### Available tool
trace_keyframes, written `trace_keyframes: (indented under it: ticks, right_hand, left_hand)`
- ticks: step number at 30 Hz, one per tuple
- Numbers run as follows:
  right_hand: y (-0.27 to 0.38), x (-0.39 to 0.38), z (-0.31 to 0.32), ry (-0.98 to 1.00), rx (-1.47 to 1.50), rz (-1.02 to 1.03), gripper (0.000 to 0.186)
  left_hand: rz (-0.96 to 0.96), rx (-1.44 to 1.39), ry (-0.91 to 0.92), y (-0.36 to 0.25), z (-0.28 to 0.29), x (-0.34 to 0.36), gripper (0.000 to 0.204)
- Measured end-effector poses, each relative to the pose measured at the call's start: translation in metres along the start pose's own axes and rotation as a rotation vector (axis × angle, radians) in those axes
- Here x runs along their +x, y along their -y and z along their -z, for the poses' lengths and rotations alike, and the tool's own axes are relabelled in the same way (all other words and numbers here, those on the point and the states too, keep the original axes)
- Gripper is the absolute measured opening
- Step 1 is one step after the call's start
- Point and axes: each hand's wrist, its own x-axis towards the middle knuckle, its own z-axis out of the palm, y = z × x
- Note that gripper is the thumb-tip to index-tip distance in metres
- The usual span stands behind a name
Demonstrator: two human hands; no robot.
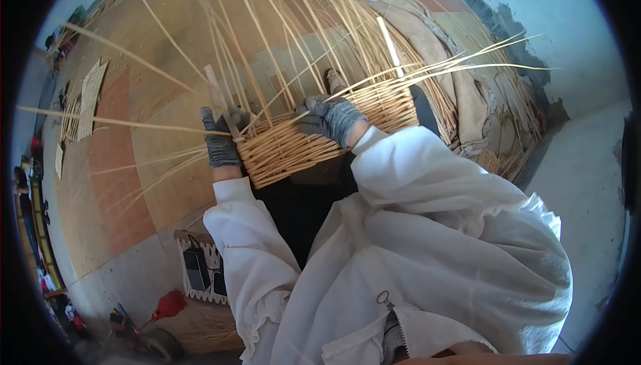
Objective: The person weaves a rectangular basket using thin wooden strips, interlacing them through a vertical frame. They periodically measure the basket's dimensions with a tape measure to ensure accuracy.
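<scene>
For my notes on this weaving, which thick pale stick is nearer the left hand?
The left stick, beside the left hand at one end of the woven panel; the other stick stands at its right end.

A part-woven wicker piece (287, 153) and rods (442, 119) heaped near the wall (577, 51) suggest a weaving workshop.

A floor covering (110, 165) in tan and rust-brown blocks spreads across the far and left side, a grey floor (140, 255) shows at near left, and a pale blue wall (567, 25) with rough grey patches (557, 111) stands at far right in cool light.
</scene>
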Motion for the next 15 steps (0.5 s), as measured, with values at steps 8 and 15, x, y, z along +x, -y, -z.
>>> trace_keyframes:
  ticks: [8,15]
  right_hand:
    - [0.012,0.001,0.008,-0.082,-0.068,0.023,0.019]
    - [0.045,0.108,-0.053,0.220,-1.420,0.688,0.033]
  left_hand:
    - [-0.128,1.004,0.093,-0.003,0.014,-0.044,0.043]
    - [-0.017,0.720,-0.174,0.014,-0.029,-0.058,0.026]
